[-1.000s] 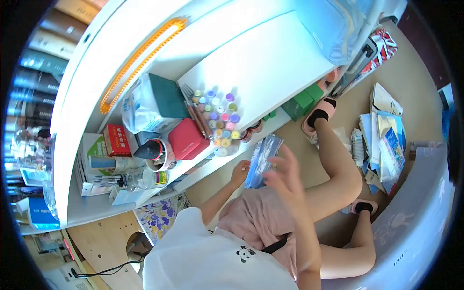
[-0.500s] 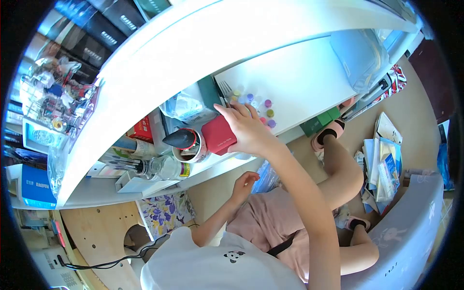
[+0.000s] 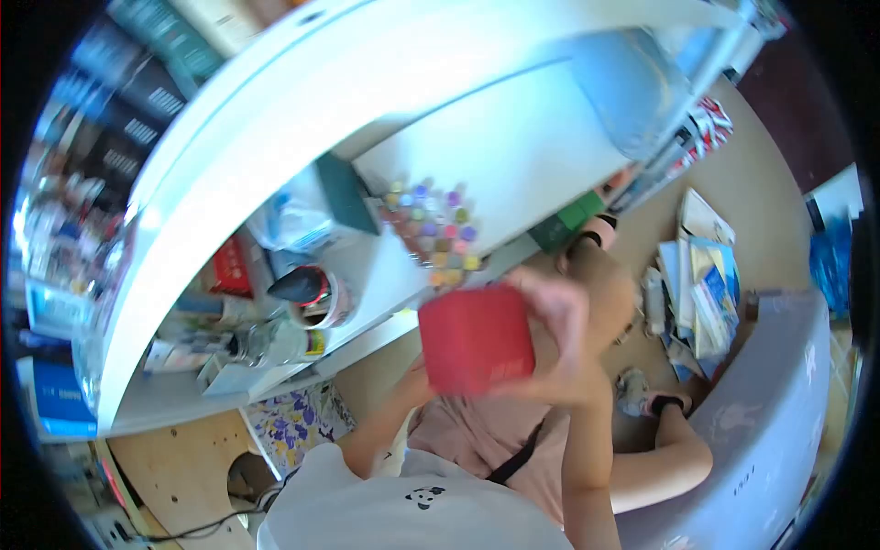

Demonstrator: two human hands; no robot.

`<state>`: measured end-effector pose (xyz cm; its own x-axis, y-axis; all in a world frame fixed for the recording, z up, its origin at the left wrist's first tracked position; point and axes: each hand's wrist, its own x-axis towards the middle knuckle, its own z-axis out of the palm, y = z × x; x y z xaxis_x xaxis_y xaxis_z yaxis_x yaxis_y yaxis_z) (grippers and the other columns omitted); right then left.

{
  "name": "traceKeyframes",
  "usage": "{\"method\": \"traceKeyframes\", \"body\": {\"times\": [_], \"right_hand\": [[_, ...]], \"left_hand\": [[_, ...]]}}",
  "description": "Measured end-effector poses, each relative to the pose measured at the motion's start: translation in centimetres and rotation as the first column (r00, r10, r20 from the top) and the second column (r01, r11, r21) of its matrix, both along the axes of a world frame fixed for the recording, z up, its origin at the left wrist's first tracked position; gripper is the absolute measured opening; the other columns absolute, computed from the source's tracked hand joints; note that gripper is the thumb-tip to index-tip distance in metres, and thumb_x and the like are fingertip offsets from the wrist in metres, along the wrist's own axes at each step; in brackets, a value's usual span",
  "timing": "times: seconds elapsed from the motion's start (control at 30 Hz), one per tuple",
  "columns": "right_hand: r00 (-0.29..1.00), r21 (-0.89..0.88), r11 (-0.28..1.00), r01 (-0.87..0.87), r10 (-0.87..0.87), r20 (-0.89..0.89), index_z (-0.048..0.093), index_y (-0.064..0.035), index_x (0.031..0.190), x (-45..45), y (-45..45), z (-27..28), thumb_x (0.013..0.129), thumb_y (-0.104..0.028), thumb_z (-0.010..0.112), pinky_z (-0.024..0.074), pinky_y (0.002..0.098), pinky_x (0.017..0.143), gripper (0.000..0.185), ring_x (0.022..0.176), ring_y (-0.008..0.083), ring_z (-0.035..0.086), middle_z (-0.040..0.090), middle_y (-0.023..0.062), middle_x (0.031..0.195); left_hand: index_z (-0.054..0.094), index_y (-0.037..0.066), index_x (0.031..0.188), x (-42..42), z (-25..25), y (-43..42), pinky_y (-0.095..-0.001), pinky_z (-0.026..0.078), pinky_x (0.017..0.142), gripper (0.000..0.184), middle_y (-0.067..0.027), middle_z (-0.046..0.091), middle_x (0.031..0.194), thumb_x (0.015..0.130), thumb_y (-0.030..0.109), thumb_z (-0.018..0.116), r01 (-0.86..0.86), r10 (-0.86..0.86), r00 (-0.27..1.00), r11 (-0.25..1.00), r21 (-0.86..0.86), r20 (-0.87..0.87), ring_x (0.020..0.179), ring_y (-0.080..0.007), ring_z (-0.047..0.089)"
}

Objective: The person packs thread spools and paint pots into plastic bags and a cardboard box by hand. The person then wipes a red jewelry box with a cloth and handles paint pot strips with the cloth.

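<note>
Red box point(image 3: 477, 341) has come off the white desk point(image 3: 513, 137), now over the pink shorts point(image 3: 458, 422): squarish, rounded corners, blurry. Right hand point(image 3: 557, 321) clamps its right side; left hand point(image 3: 417, 383)'s grip, can't tell.

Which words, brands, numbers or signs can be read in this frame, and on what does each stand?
None can be read with certainty.
Red box: faint marks near a lower corner, too blurred.
Red book on the shelf: light characters, too blurred.
Dark book spines: pale lettering, too small and blurred.
Blue box: pale lettering, too blurred.
Lavender fabric: small dark marks, too blurred.
</note>
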<state>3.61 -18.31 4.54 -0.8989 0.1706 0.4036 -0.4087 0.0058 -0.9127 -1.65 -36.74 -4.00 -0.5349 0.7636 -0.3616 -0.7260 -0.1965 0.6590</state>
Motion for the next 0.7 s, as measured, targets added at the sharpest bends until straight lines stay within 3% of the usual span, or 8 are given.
{"method": "traceKeyframes", "body": {"times": [0.07,0.27,0.37,0.43,0.5,0.57,0.67,0.7], "right_hand": [[0.998,0.104,0.993,-0.056,0.060,-0.037,0.027,-0.0128,0.118,4.5,0.8,-1.0,0.050,-0.013,0.079,0.0338,0.0432,0.088,0.085,0.109,0.0304,0.040,0.038,0.0175,0.119],[0.950,0.336,0.912,0.236,-0.289,0.115,0.038,-0.0083,0.118,12.5,3.2,-1.2,0.057,-0.032,0.075,0.0301,0.0442,0.090,0.075,0.111,0.0309,0.039,0.036,0.0158,0.124],[0.821,0.062,0.850,0.524,-0.522,0.232,0.041,-0.0038,0.115,17.6,8.8,-4.4,0.070,-0.036,0.062,0.0265,0.0366,0.093,0.059,0.112,0.0239,0.038,0.039,0.0137,0.121],[0.500,-0.301,0.418,0.857,-0.816,0.289,0.042,-0.0023,0.111,19.3,13.8,-10.6,0.076,-0.026,0.058,0.0304,0.0303,0.090,0.045,0.104,0.0177,0.042,0.047,0.0104,0.111],[-0.086,-0.026,-0.127,0.992,-0.795,0.601,0.045,-0.0015,0.105,20.8,17.9,-19.2,0.074,-0.023,0.060,0.0315,0.0309,0.089,0.041,0.100,0.0206,0.046,0.051,0.0117,0.104],[-0.275,0.573,0.098,0.813,-0.804,0.528,0.048,-0.0020,0.104,24.4,20.0,-29.0,0.068,-0.029,0.064,0.0331,0.0339,0.088,0.047,0.099,0.0252,0.047,0.051,0.0145,0.105],[-0.585,0.883,0.422,0.204,-0.671,0.456,0.048,-0.0019,0.104,24.7,19.1,-32.8,0.063,-0.028,0.067,0.0359,0.0375,0.085,0.052,0.102,0.0282,0.046,0.050,0.0142,0.109],[-0.582,0.875,0.439,0.207,-0.663,0.470,0.048,-0.0019,0.104,25.4,18.4,-34.7,0.063,-0.028,0.067,0.0359,0.0375,0.085,0.052,0.102,0.0282,0.046,0.050,0.0142,0.109]], "left_hand": [[0.025,0.006,0.126,0.8,0.7,2.6,-0.0388,0.041,0.082,0.068,-0.0153,0.038,0.119,0.071,0.023,0.063,0.155,-0.220,0.945,0.954,0.258,0.244,0.104,-0.0250,0.044],[0.019,0.008,0.127,4.6,-0.2,9.2,-0.0394,0.047,0.073,0.085,-0.0185,0.031,0.121,0.062,0.031,0.069,0.467,-0.693,0.702,0.621,0.629,0.164,0.104,-0.0333,0.043],[0.016,0.009,0.128,4.7,-0.9,11.5,-0.0397,0.050,0.069,0.094,-0.0201,0.028,0.122,0.058,0.035,0.072,0.493,-0.726,0.673,0.583,0.646,0.141,0.103,-0.0375,0.042],[0.014,0.010,0.128,4.8,-1.3,12.7,-0.0400,0.052,0.066,0.099,-0.0211,0.026,0.122,0.054,0.038,0.074,0.489,-0.709,0.687,0.615,0.619,0.162,0.103,-0.0402,0.042],[0.012,0.011,0.129,5.1,-2.0,13.3,-0.0419,0.053,0.062,0.102,-0.0215,0.027,0.121,0.053,0.042,0.073,0.475,-0.640,0.745,0.707,0.523,0.189,0.102,-0.0427,0.041],[0.012,0.012,0.129,5.6,-2.7,14.0,-0.0456,0.053,0.057,0.102,-0.0210,0.032,0.118,0.055,0.047,0.071,0.452,-0.555,0.808,0.799,0.396,0.198,0.101,-0.0447,0.041],[0.008,0.011,0.130,6.4,-0.1,17.0,-0.0483,0.052,0.054,0.100,-0.0202,0.038,0.114,0.059,0.048,0.067,0.467,-0.538,0.779,0.840,0.275,0.321,0.099,-0.0441,0.043],[0.008,0.011,0.130,6.5,0.0,17.4,-0.0483,0.052,0.054,0.100,-0.0202,0.038,0.114,0.059,0.048,0.067,0.467,-0.532,0.781,0.846,0.258,0.328,0.099,-0.0441,0.043]]}}
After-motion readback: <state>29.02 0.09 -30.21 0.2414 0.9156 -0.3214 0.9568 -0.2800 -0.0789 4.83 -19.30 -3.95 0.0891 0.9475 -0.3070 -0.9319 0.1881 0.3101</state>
